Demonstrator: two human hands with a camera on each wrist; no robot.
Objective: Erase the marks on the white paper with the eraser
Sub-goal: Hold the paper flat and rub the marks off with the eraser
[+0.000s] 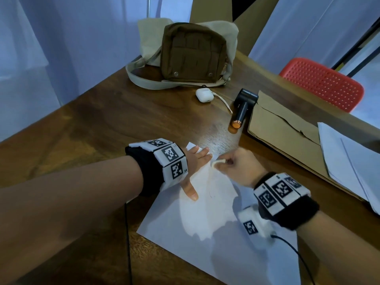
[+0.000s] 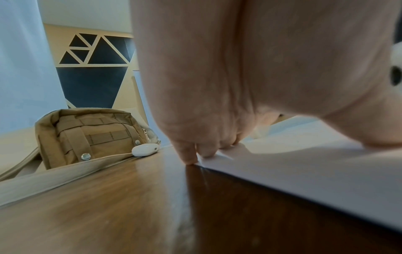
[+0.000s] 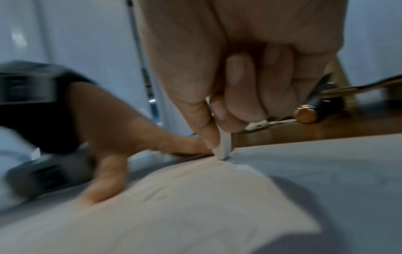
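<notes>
A white sheet of paper (image 1: 205, 227) lies on the brown wooden table (image 1: 102, 128). My left hand (image 1: 195, 161) lies flat with straight fingers (image 2: 189, 154) pressing the paper's far left corner, thumb spread on the sheet. My right hand (image 1: 236, 165) pinches a small white eraser (image 1: 217, 162) between thumb and forefinger. The eraser (image 3: 225, 147) has its tip touching the paper (image 3: 195, 206) close to the left hand's fingers (image 3: 174, 144). A faint dark pencil mark (image 1: 210, 194) shows near the left thumb.
A brown pouch (image 1: 194, 52) on a beige bag stands at the back. A white earbud case (image 1: 204, 95) with a cord and a black torch (image 1: 242, 108) lie behind the paper. A cardboard box (image 1: 287, 136) and loose sheets (image 1: 349, 161) sit at the right, beside a red chair (image 1: 320, 83).
</notes>
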